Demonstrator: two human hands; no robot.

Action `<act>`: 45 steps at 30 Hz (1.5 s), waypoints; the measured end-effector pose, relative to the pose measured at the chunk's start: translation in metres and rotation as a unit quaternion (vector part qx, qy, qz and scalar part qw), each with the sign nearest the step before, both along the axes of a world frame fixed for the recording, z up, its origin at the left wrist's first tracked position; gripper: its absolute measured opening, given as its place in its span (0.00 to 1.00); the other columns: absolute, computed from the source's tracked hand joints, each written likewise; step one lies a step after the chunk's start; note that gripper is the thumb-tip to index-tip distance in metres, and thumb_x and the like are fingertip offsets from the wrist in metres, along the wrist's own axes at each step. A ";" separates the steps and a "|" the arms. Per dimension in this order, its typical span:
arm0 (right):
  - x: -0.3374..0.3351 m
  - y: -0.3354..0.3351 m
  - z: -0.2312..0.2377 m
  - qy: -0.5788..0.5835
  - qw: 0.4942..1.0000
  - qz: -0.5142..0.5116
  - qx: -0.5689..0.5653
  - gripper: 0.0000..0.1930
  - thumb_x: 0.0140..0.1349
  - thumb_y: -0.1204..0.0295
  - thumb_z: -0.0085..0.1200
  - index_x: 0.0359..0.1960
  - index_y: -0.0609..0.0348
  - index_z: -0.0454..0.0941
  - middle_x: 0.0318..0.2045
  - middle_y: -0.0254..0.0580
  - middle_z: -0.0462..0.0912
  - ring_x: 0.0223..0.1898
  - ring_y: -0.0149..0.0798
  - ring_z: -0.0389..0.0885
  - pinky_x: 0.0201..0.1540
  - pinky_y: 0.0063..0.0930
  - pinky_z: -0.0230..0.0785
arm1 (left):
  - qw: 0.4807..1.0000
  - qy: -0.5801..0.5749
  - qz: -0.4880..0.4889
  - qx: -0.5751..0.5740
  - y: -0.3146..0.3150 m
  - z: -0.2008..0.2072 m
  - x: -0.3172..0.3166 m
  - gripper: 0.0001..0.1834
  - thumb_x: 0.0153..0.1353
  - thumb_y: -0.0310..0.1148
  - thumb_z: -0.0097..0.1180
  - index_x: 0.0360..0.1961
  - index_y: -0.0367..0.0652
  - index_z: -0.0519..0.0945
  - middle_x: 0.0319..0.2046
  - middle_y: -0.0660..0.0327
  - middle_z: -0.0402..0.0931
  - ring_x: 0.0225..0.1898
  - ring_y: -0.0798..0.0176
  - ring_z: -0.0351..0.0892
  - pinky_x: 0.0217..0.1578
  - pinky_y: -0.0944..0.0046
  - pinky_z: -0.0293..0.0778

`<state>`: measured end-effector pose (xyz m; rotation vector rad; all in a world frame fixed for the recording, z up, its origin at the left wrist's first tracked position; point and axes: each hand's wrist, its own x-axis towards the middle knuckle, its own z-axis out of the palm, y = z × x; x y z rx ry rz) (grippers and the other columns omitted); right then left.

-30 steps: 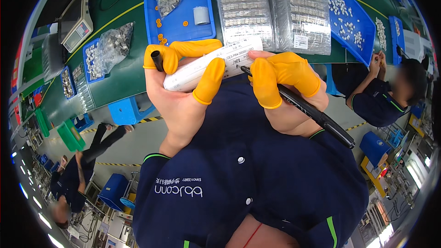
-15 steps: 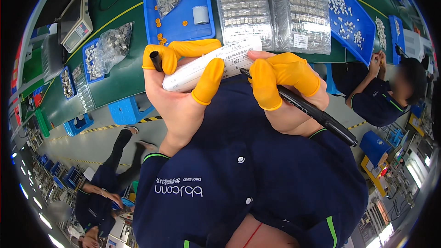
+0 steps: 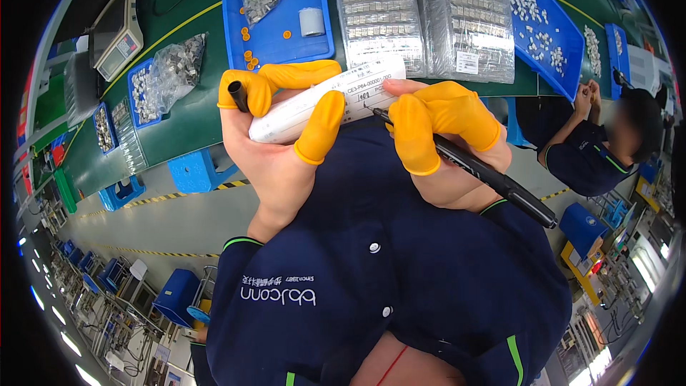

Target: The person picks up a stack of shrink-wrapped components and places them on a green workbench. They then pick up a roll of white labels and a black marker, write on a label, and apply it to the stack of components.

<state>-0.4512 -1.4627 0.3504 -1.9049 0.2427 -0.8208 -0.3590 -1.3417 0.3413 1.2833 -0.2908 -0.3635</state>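
Observation:
My left hand (image 3: 275,161), with yellow finger cots, is wrapped round a white roll of labels (image 3: 280,119) and holds it at a tilt before my chest. A black marker cap (image 3: 238,94) is tucked between the same hand's fingers. In my right hand (image 3: 444,139), also in yellow finger cots, a black marker (image 3: 504,187) is gripped, its body slanting down to the right. The marker's tip is at the printed label on the roll, just below a short line of handwriting. A bare fingertip of my right hand rests against the roll's right end.
On the green table (image 3: 193,11) are a blue tray (image 3: 286,36) with a bag of parts and orange pieces, wrapped stacks of trays (image 3: 375,11), a blue bin (image 3: 547,39) of small white parts, and a scale (image 3: 118,46). A co-worker (image 3: 600,146) sits at right.
My left hand and the roll have shifted slightly left. The handwriting on the label has slightly more strokes. The person walking at lower left has moved almost out of view.

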 end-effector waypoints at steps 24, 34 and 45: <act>0.001 0.002 0.001 -0.005 1.000 0.003 0.026 0.04 0.54 0.79 0.54 0.28 0.68 0.73 0.29 0.53 0.80 0.26 0.34 0.79 0.30 0.20 0.71 | 1.000 0.003 0.008 -0.001 0.001 0.000 0.000 0.25 0.45 0.20 0.64 0.37 0.40 0.59 0.35 0.51 0.75 0.38 0.62 0.77 0.41 0.66 0.73; -0.002 0.001 0.004 0.006 1.000 0.010 0.022 0.03 0.56 0.78 0.53 0.29 0.66 0.73 0.30 0.49 0.80 0.25 0.30 0.77 0.30 0.19 0.69 | 1.000 -0.009 -0.008 -0.024 -0.001 0.000 0.001 0.25 0.45 0.20 0.64 0.36 0.40 0.58 0.35 0.50 0.75 0.39 0.62 0.77 0.40 0.65 0.73; 0.001 0.000 0.005 -0.010 1.000 0.010 -0.023 0.04 0.54 0.78 0.55 0.26 0.67 0.73 0.28 0.50 0.80 0.25 0.31 0.78 0.31 0.20 0.70 | 0.999 -0.020 0.004 -0.030 0.002 0.000 -0.001 0.25 0.45 0.21 0.64 0.36 0.40 0.59 0.36 0.49 0.75 0.39 0.61 0.77 0.41 0.65 0.73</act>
